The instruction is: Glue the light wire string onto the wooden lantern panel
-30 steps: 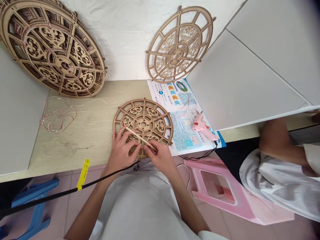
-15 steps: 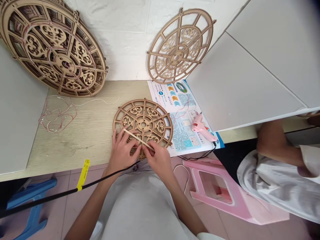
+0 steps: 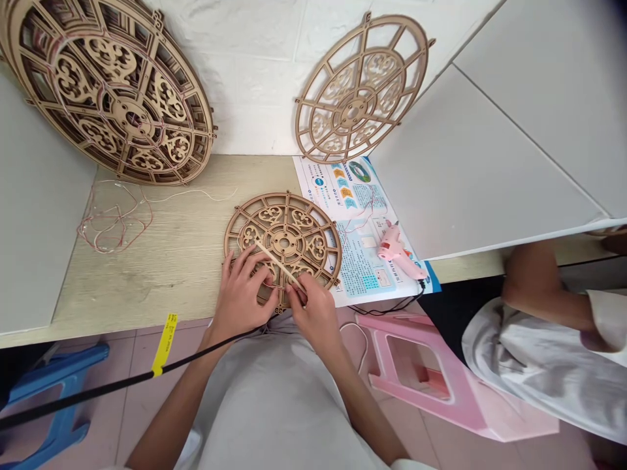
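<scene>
Left hand (image 3: 240,294) and right hand (image 3: 314,310) work at the near edge of the worktop (image 3: 181,281), with a stack of wooden wheels (image 3: 144,121) leaning at back left, another wheel (image 3: 361,109) tilted at back right and a printed sheet (image 3: 355,261) below that one. Among these, a flat wheel (image 3: 294,243) lies partly over the sheet, under the left hand's curved fingers, whose grip cannot be told. Right of it rests a pink glue gun (image 3: 399,252), while the right hand pinches a thin stick (image 3: 275,260) slanting above the flat wheel.
</scene>
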Available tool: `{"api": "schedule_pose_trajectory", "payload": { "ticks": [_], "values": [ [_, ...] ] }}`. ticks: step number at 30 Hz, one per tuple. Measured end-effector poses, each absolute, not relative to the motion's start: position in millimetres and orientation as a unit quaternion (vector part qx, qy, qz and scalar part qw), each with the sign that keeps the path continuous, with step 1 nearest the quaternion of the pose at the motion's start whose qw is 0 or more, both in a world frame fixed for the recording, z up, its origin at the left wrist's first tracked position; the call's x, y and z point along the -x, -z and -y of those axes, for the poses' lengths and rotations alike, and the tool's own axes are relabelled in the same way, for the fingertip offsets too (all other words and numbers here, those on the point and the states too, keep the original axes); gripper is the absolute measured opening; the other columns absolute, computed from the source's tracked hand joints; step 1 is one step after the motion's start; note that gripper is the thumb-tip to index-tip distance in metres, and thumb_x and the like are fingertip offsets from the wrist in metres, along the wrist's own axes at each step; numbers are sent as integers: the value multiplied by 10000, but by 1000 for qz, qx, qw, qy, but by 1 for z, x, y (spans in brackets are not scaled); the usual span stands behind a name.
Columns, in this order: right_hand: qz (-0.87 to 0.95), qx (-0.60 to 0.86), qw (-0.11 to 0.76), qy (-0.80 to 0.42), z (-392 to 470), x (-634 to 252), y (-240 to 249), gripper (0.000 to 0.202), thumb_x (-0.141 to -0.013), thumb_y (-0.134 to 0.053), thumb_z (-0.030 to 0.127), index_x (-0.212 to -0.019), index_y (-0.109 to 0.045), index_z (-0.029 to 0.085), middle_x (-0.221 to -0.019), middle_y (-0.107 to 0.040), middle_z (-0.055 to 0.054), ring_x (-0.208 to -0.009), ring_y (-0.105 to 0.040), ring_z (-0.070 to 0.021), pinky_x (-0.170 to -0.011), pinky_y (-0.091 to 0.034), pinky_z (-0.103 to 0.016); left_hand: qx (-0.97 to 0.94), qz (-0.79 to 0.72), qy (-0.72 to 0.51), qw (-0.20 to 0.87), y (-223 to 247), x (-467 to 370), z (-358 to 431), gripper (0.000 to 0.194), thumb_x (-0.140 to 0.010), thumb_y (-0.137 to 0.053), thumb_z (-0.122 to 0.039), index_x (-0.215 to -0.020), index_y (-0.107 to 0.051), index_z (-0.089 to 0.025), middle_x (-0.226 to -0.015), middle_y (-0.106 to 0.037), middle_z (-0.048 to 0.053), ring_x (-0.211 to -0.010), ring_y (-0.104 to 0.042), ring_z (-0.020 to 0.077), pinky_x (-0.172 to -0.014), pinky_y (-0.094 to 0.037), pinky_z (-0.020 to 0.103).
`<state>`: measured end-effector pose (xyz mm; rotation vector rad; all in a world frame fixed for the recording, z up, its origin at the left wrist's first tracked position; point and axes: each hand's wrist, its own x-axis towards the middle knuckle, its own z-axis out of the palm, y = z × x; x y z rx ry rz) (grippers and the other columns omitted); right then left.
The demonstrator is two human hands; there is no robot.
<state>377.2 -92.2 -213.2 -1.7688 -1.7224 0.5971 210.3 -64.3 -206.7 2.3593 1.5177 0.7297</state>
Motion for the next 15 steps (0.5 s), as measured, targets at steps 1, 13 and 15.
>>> {"api": "schedule_pose_trajectory", "payload": {
  "ticks": [1,13,15],
  "values": [
    [652,664,297,-214,93,-377,213,261,-942,-407,338,-732,-315,212,-650,-448,-4,-578,-326,-143,-581,-243,-266,-806,-523,-248,122,207,-211,64,181,-888,-552,-351,-840,-568,-178,-1343,-571,-10,-1450,-381,233,-1287,-209,557],
    [620,627,394,-260,96,-384,199,252,-975,-524,362,-869,-654,173,-876,-525,-64,-683,-481,-129,-582,-376,-252,-787,-546,-228,176,198,-218,60,203,-863,-600,-347,-790,-546,-167,-1334,-575,-12,-1464,-349,247,-1275,-195,581],
    [586,625,429,-285,99,-391,188,280,-993,-525,394,-1019,-715,191,-891,-538,-67,-685,-498,-125,-585,-402,-254,-786,-545,-227,183,198,-218,59,186,-857,-606,-332,-790,-546,-169,-1344,-571,-22,-1472,-340,245,-1270,-195,585]
  ]
}}
